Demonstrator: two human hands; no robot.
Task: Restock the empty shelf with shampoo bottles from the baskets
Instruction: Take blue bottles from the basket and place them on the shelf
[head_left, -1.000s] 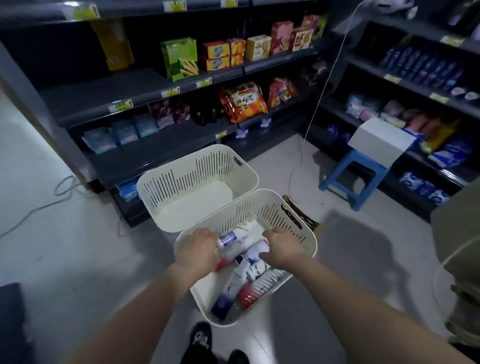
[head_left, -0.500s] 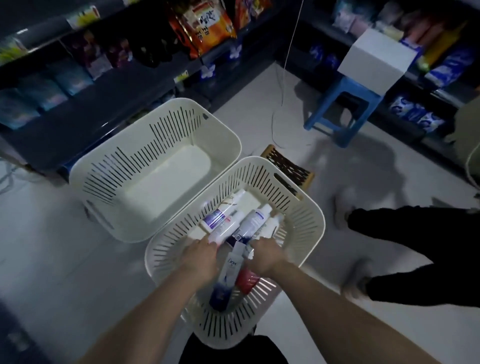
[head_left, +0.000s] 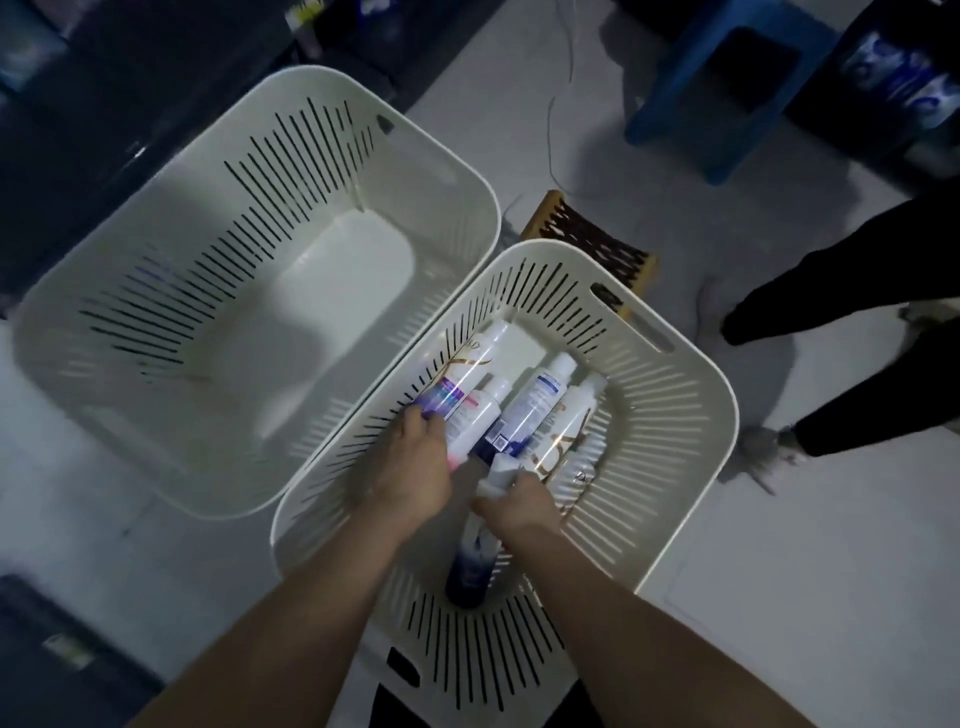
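Two white slatted baskets stand on the floor. The left basket (head_left: 457, 171) holds nothing. The right basket (head_left: 691, 395) holds several shampoo bottles lying side by side. Both my hands reach down into it. My left hand (head_left: 410, 470) grips a white bottle with a purple label (head_left: 462, 374) at its lower end. My right hand (head_left: 514, 506) curls round a white and dark blue bottle (head_left: 472, 566) that lies towards me. Beside them lie a white bottle with a blue label (head_left: 540, 397) and a white bottle with gold lettering (head_left: 563, 436).
Dark shelving (head_left: 104, 93) runs along the top left. A blue plastic stool (head_left: 727, 83) stands at the top right, a small wooden stool (head_left: 592, 239) just behind the right basket. Another person's dark-trousered legs (head_left: 852, 291) stand at the right. A thin cable (head_left: 556, 104) crosses the floor.
The view has tilted down and closed in on the baskets. Both hands have gone deeper among the bottles and closed round two of them.
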